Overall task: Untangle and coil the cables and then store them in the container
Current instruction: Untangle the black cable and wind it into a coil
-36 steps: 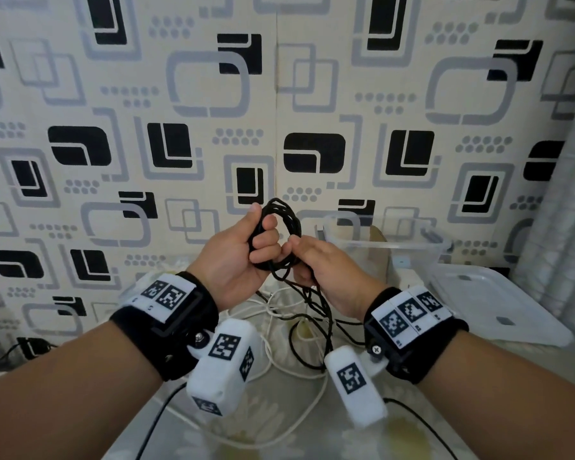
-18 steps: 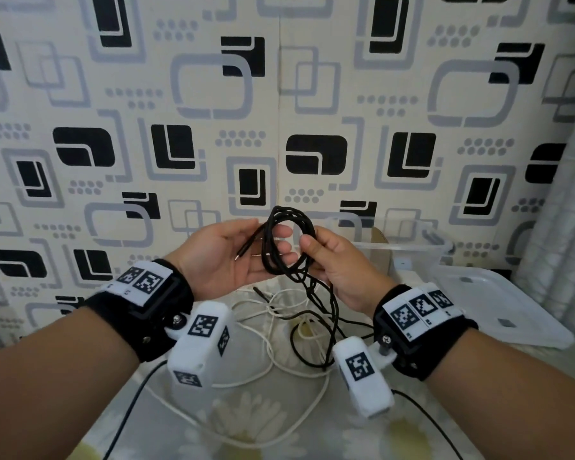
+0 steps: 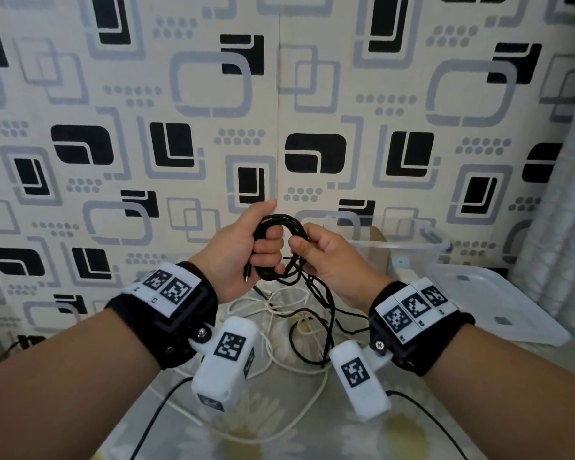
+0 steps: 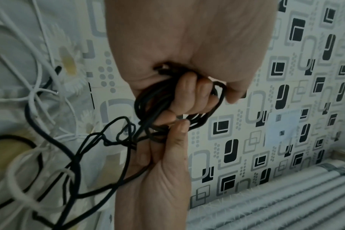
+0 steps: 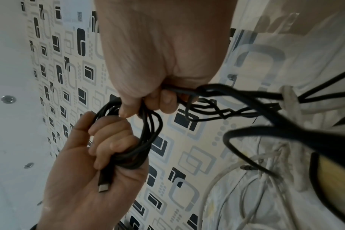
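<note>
Left hand (image 3: 243, 250) has its fingers curled round one partly wound coil of thin black cable (image 3: 281, 227), raised above the table, with one metal-tipped plug end (image 5: 103, 186) lying loose across the palm. Right hand (image 3: 326, 260) pinches the same black cable between thumb and fingers just beside the coil, its uncoiled tail dropping into a tangle of white cables (image 3: 279, 313) on the floral tablecloth (image 3: 279, 436); their number cannot be told. One clear plastic container (image 3: 409, 250) stands open at right, one translucent lid (image 3: 498, 303) flat beside it.
</note>
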The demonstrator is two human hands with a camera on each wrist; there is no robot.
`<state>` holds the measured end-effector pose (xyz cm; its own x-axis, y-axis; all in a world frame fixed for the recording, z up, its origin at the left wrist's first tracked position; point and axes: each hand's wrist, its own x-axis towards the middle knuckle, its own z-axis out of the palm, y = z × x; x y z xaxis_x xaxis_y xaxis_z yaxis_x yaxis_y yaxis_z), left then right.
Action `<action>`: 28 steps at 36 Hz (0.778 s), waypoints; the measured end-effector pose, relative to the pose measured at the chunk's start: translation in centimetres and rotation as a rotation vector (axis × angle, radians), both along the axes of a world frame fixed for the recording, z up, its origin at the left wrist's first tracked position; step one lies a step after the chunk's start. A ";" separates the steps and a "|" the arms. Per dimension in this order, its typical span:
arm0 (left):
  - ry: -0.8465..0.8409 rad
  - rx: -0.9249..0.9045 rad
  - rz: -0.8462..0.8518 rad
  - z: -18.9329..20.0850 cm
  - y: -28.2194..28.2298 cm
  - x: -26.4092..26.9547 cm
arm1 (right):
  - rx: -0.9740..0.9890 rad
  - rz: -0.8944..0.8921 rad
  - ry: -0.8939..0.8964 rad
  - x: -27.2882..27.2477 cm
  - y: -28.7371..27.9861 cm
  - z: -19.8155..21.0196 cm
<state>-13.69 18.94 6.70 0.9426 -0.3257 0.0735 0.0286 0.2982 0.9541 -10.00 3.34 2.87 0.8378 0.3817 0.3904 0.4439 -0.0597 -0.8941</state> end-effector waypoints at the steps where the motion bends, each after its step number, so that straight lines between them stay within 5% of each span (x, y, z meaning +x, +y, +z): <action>1: -0.005 0.001 0.003 0.1 0.0 0.0 | 0.001 0.003 0.004 0.0 -0.1 0.0; 12: -0.054 0.089 0.204 0.4 1.4 0.5 | 0.012 -0.137 0.103 0.9 -2.7 0.8; 24: -0.118 -0.022 0.292 2.6 3.1 1.4 | -0.554 -0.025 0.096 -1.4 -3.8 0.3; 28: -0.154 -0.072 0.317 4.0 3.3 1.5 | -0.566 -0.025 0.036 -0.8 -3.1 0.5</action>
<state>-12.22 22.23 10.66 0.9719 -0.0075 0.2352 -0.2190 0.3361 0.9160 -10.83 0.23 3.40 0.8583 0.5030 0.1019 0.4062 -0.5445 -0.7338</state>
